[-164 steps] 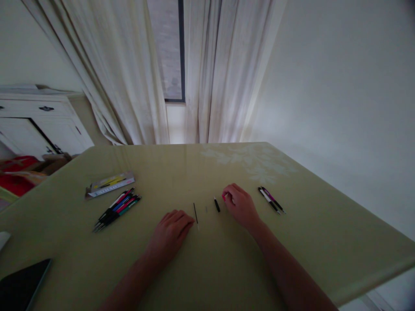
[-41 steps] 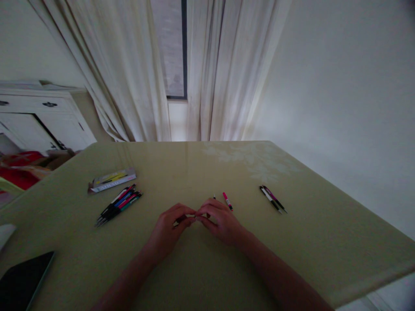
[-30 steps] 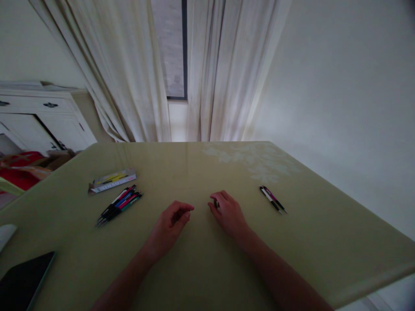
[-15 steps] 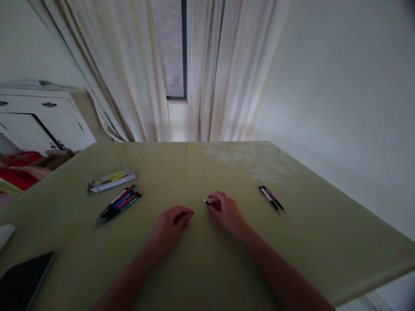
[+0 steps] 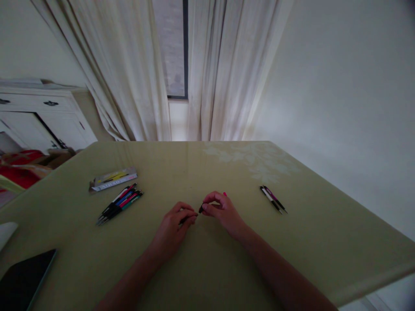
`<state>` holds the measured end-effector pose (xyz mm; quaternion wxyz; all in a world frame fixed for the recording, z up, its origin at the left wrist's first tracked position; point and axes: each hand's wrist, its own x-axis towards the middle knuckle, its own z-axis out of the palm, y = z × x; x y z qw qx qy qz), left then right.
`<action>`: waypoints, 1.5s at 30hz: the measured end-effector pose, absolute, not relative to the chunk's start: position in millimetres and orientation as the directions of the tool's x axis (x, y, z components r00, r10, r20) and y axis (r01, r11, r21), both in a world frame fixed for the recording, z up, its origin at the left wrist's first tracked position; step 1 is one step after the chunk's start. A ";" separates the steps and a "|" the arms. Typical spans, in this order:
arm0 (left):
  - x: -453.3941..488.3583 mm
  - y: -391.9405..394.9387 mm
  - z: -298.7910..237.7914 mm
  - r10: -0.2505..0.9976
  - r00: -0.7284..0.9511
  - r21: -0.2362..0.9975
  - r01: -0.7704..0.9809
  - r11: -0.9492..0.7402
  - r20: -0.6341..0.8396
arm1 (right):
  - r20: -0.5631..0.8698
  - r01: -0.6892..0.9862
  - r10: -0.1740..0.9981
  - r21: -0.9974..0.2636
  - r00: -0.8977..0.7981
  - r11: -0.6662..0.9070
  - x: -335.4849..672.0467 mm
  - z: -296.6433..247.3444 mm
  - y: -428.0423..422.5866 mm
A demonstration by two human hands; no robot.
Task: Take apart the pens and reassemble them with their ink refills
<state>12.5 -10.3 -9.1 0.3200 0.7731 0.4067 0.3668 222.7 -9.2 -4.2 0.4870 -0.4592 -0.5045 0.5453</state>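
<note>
Both hands are close together over the middle of the table, fingertips a small gap apart. My left hand (image 5: 173, 224) pinches a thin dark pen part (image 5: 184, 220) between thumb and fingers, mostly hidden by them. My right hand (image 5: 223, 211) grips a short black pen part (image 5: 201, 208) between thumb and forefinger, its end tilted down toward the left fingertips. A bit of pink (image 5: 225, 194) shows just behind the right knuckles; whether that hand holds it I cannot tell. To the right, two pens (image 5: 272, 199), one white and black, one purple and black, lie side by side.
On the left lies a bundle of several coloured pens (image 5: 119, 205), with an open pen box (image 5: 113, 179) behind it. A dark flat device (image 5: 27, 276) and a white object (image 5: 7, 233) sit at the near left. The table (image 5: 311, 242) meets curtains and a wall.
My hands have come nearer each other. My right hand has turned its piece, so its black end now points down-left instead of the silver tip showing. My left fingers have shifted around the dark part.
</note>
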 end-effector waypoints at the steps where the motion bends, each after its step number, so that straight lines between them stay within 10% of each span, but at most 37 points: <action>1: 12.5 -10.7 -8.4 0.864 0.399 0.794 0.394 -0.463 0.306 | -0.010 -0.063 0.994 -0.998 -0.106 -0.017 222.8 -4.1 -9.0; 37: 2.2 -6.1 -4.1 0.834 0.432 0.755 0.401 -0.519 0.344 | 0.047 0.187 0.966 -0.978 -0.254 0.097 237.5 1.2 -6.8; 45: 0.7 -0.6 -2.8 0.969 0.205 0.984 0.076 -0.158 0.140 | 0.019 0.284 0.939 -0.951 -0.344 0.123 229.7 5.1 -15.5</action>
